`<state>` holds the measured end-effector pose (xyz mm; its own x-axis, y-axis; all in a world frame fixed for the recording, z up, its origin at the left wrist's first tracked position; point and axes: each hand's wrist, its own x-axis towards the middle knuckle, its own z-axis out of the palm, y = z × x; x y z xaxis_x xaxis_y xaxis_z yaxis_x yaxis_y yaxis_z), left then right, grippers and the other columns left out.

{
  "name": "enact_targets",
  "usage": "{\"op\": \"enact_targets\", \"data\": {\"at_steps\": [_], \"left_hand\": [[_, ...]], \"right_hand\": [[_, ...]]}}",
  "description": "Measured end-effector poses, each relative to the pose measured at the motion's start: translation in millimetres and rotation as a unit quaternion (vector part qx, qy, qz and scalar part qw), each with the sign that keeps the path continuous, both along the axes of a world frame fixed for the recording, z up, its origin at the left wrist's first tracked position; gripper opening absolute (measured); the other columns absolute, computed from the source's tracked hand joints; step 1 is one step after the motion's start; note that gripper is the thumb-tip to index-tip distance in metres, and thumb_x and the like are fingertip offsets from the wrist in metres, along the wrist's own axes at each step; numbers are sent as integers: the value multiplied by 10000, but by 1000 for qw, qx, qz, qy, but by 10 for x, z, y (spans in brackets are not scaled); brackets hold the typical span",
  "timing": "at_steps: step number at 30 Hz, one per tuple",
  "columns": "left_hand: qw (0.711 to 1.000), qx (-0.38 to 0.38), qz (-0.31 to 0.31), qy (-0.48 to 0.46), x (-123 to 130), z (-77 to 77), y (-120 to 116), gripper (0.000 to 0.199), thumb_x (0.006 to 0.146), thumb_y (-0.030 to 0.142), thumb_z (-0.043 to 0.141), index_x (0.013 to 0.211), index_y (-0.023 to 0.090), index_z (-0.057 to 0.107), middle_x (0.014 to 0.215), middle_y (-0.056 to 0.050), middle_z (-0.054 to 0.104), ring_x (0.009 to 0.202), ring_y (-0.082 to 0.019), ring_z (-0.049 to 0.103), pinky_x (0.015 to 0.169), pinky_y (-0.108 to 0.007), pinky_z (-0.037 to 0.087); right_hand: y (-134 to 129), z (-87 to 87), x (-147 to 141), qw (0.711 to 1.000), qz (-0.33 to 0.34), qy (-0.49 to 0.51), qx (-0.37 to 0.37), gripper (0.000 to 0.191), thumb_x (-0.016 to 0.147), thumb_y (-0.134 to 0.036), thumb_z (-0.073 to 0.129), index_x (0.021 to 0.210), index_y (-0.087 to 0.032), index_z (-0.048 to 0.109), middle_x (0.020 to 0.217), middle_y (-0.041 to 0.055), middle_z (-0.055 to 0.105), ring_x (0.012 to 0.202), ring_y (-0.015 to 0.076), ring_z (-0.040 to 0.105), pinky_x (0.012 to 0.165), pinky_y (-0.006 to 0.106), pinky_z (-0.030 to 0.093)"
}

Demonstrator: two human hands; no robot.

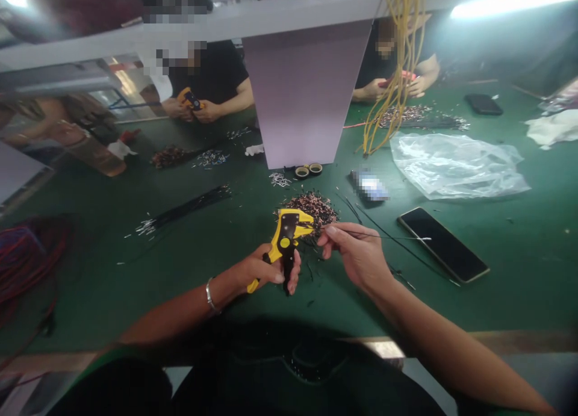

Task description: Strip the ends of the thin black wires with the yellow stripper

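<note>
Wire-stripper (286, 230) gripped by left hand (264, 268), wire (401, 238) pinched by right hand (356, 252); green tabletop (253, 193), lit lamp (515, 3).

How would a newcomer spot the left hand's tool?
On the green tabletop, find the black-and-copper scrap pile. At its near edge, the left hand grips the yellow-and-black plier-shaped tool; its similarly coloured lookalike, opposite, is in a co-worker's hands.
</note>
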<state>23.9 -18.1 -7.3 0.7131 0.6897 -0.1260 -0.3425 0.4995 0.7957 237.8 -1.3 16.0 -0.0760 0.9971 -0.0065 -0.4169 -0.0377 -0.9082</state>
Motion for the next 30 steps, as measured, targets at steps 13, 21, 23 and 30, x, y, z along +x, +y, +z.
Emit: {"op": "enact_targets", "data": {"at_steps": [13,21,23,30], "left_hand": [[998,-7,60,-13,-88,194,118,398,614,110,601,1012,120,604,942,-124,700,720,-224,659,712,-417,520],[999,22,31,26,-43,212,35,309,665,148,638,969,96,652,821,-108,680,717,-226,651,708,-383,515],[998,30,41,25,-51,200,39,309,651,139,645,957,97,658,855,-107,672,717,-224,649,707,-386,518],[996,53,59,38,-100,189,62,343,628,138,692,967,106,648,897,-87,637,727,-203,641,731,-371,496]], "right_hand": [[25,-77,-35,994,84,-45,-59,134,721,-265,779,673,-145,743,587,33,712,417,112,580,446,257,463],[4,-94,-82,984,147,-56,-84,125,672,-268,802,660,-154,751,565,28,704,403,113,573,439,256,473],[33,-91,-57,984,145,-54,-90,140,662,-274,806,650,-148,746,560,32,703,395,115,574,429,254,474],[147,-21,63,986,117,-60,-100,163,617,-271,825,605,-137,731,530,32,691,373,119,565,404,246,465]]}}
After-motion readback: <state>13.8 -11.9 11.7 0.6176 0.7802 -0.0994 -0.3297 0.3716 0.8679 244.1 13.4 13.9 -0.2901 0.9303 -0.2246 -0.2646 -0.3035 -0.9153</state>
